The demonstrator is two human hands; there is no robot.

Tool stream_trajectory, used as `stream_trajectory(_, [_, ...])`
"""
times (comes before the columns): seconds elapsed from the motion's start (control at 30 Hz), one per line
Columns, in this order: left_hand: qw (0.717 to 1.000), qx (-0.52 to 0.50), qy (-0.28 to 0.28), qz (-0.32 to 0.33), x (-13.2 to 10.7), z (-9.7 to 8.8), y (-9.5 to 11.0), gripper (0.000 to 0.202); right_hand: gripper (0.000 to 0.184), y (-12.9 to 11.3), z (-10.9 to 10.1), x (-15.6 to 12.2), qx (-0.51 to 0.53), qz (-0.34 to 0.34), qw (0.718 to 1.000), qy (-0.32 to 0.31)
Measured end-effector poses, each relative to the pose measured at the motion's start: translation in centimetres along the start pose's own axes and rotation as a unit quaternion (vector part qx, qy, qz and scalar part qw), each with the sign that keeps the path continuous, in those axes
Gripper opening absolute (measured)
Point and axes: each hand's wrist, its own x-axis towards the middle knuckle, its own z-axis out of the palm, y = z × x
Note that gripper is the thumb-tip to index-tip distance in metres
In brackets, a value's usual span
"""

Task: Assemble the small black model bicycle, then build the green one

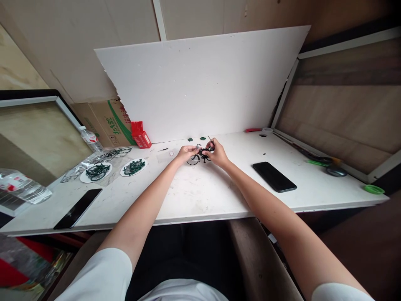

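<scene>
A small black model bicycle (194, 160) stands upright on the white table, its front wheel toward the left. My left hand (187, 153) is closed, thumb and fingers pinching the bicycle near the handlebar. Over the rear half is my right hand (217, 153), its fingers closed around a thin stick-like tool (209, 137) whose upper end pokes out above them. The right thumb and fingertips touch the bicycle's frame or seat area. The tool's lower end and part of the rear wheel are hidden by the hand. Two small dark green pieces (203, 138) lie just beyond the hands.
Left on the table (200, 200) are two white plates (134, 174) of green model parts, black part frames (112, 154), water bottles (23, 187), a red box (141, 136) and a phone (78, 208). Another phone (274, 177) lies right. A white board (200, 83) stands behind.
</scene>
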Motion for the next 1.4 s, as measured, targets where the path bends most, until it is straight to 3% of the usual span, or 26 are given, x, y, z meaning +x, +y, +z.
stream_trajectory(0.3, [1.000, -0.010, -0.013, -0.005, -0.3, 0.1, 0.4, 0.065, 0.041, -0.6, 0.5, -0.5, 0.059, 0.011, 0.998, -0.014])
stream_trajectory(0.53, [1.000, -0.019, -0.019, -0.010, -0.7, 0.0, 0.6, 0.058, 0.034, -1.5, 0.3, -1.0, -0.072, -0.024, 0.997, 0.009])
stream_trajectory(0.9, [0.999, 0.011, -0.025, -0.018, -1.1, -0.6, 0.3, 0.060, 0.032, -1.5, 0.9, -1.2, -0.055, -0.008, 0.998, -0.009])
stream_trajectory(1.03, [0.999, 0.010, -0.016, -0.033, -1.5, -0.7, 0.4, 0.058, 0.040, -1.0, 0.6, -1.3, -0.048, 0.001, 0.998, -0.034])
stream_trajectory(1.4, [1.000, 0.017, -0.014, -0.019, -0.6, -0.7, -0.8, 0.058, 0.033, -0.4, -0.2, -1.1, -0.060, 0.000, 0.997, -0.057])
